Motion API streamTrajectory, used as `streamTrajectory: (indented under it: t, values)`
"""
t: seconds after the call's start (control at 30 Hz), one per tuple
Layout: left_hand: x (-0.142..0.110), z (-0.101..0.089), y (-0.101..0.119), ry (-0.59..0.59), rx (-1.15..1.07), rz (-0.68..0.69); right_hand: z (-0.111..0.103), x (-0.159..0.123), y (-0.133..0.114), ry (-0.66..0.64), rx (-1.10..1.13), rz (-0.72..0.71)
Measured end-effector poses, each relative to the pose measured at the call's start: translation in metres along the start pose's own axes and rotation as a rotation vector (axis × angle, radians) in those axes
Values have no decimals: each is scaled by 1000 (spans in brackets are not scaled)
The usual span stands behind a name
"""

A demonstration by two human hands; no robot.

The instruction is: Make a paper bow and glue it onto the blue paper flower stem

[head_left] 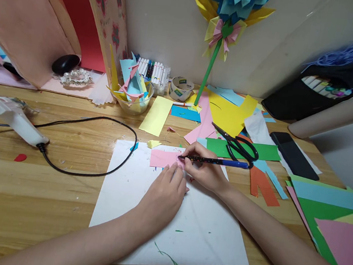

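Note:
A small pink paper (161,158) lies on a white sheet (203,233) on the wooden desk. My left hand (164,195) rests flat, fingers together, with its fingertips pressing the pink paper's near edge. My right hand (206,170) is closed round a blue and black pen (218,161) held nearly level, its tip touching the pink paper's right end.
Black scissors (238,147) lie on a green strip (266,152) behind my right hand. A glue gun (12,120) and its black cord (95,174) lie left. Coloured papers (330,209) are stacked right; a phone (293,154), tape roll (181,88) and bowl (133,102) stand farther back.

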State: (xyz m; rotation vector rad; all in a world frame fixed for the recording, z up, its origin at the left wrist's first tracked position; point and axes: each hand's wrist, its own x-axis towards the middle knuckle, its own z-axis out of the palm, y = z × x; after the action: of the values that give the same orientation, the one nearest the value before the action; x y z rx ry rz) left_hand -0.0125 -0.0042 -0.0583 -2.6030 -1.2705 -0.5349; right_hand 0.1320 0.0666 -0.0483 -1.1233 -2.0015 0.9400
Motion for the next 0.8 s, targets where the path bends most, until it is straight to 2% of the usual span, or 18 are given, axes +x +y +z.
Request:
streamTrajectory:
  t: [0.23,0.8]
  values:
    - [0,0,0,9,16,-1,-1,0,3,103,30,75]
    - [0,1,0,29,-15,-3,-1,0,2,47,-8,67]
